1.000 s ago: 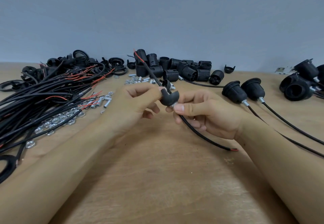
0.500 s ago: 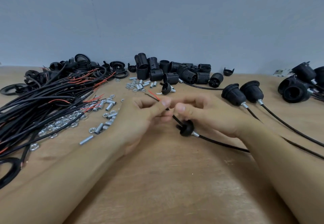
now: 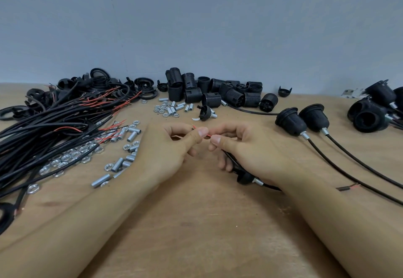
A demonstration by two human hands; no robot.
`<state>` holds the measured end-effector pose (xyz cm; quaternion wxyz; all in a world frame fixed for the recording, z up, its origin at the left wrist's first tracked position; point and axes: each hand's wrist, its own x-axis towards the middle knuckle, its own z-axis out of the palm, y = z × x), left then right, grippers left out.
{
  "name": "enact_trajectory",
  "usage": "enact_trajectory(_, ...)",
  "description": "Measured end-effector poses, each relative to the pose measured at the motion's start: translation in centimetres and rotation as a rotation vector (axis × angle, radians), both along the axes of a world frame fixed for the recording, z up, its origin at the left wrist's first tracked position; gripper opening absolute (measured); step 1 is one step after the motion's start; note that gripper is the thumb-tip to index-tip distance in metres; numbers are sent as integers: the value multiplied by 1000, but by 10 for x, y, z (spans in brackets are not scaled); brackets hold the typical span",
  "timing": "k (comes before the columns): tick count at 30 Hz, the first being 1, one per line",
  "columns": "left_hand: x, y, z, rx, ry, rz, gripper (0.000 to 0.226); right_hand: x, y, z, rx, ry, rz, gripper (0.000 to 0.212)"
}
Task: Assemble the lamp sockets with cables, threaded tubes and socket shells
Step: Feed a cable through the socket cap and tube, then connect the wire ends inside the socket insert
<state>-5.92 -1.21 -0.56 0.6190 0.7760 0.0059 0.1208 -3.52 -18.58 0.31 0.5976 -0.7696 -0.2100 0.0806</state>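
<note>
Left hand point(image 3: 172, 149) and right hand point(image 3: 246, 149) pinching red wire point(image 3: 208, 135) between thumbs and forefingers, mid-counter point(image 3: 196, 223). Cable point(image 3: 231, 160) under right palm; socket cap point(image 3: 245, 177), apparently threaded on, near right wrist.

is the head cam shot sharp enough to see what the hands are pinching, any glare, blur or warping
Head view: light is soft and even, no glare, only faint shadows on the table. The left hand and right hand pinch a thin red wire, small and slightly soft. The black cap under the right hand is partly hidden. Wide-angle warping stretches the forearms at the bottom edge.
</note>
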Motion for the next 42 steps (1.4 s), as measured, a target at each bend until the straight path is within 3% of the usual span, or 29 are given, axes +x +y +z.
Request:
enact_trajectory(3, 0, 0, -1, 7, -26, 21, 35, 2, -1, -2, 23, -20, -18, 13)
enact_trajectory(16, 2, -6, -5, 56, -168, 110, 20, 4, 7, -9, 149, -89, -71, 16)
enact_trajectory(22, 1, -9, 0, 3, -141, 73, 14, 9, 10, -9, 200, -80, -124, 19)
enact_trajectory(28, 27, -3, 26, -23, -35, 28, 29, 10, 7, -3, 274, -38, -248, 18)
enact_trajectory(30, 56, -7, 37, 141, -33, 30, 21, 12, 3, -1, 330, -29, -322, 22)
enact_trajectory(36, 142, -35, 44, 997, -47, -63, 18, 17, -7, 2, 355, 17, -390, 23)
enact_trajectory(38, 155, -39, 40, 1250, -83, 0, 17, 18, -10, 2, 342, 16, -388, 25)
enact_trajectory(42, 164, -36, 41, 1274, -122, 48, 21, 17, -12, 2, 354, 14, -400, 26)
